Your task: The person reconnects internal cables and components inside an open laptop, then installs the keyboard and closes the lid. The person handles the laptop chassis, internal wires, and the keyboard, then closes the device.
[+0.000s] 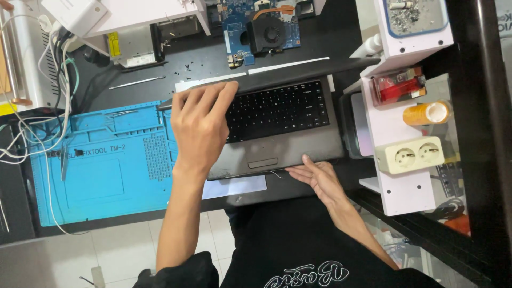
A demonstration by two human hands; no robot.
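Observation:
A dark grey laptop base (pixel 298 140) with a black keyboard (pixel 277 109) and touchpad lies in the middle of the desk, its lid edge tipped toward the back. My left hand (pixel 200 125) lies spread over the laptop's left side, fingertips at the rear left corner. My right hand (pixel 319 178) is palm-up under the front edge, fingers touching the rim near the touchpad buttons. A thin wire sticks out below the front edge.
A blue repair mat (pixel 101 165) with tweezers lies left. A circuit board with fan (pixel 266 33) and a metal drive (pixel 133 47) sit at the back, near several loose screws. A white shelf (pixel 397 176) on the right carries a double socket (pixel 409 154), an orange roll and a red lighter. White cables hang left.

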